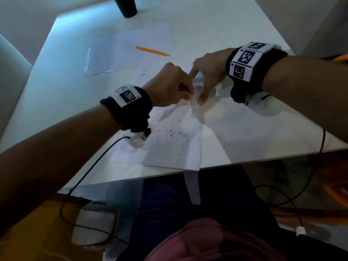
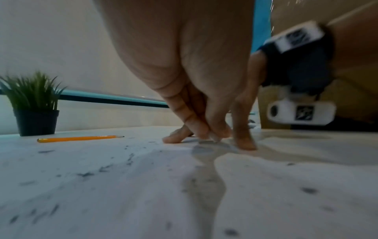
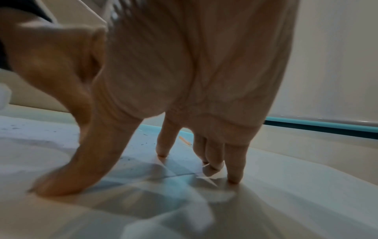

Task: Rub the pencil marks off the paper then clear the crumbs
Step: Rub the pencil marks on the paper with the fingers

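Note:
A white paper [image 1: 175, 147] with faint pencil marks and dark eraser crumbs [image 1: 169, 131] lies near the table's front edge and is rumpled into a ridge [image 2: 204, 174]. My left hand [image 1: 189, 95] hovers over its far part with the fingers bunched downward [image 2: 210, 137], pinching a small pale eraser [image 2: 206, 142] against the sheet; most of the eraser is hidden. My right hand [image 1: 201, 85] is just right of it, fingers spread [image 3: 114, 169], with thumb [image 3: 61, 182] and fingertips [image 3: 235, 174] pressing the paper flat.
An orange pencil [image 1: 152, 51] lies on a second sheet [image 1: 122, 53] farther back. A black pot [image 1: 128, 6] with a green plant [image 2: 32, 90] stands at the far edge. Cables [image 1: 98, 161] run from both wristbands over the table's front edge [image 1: 244, 161].

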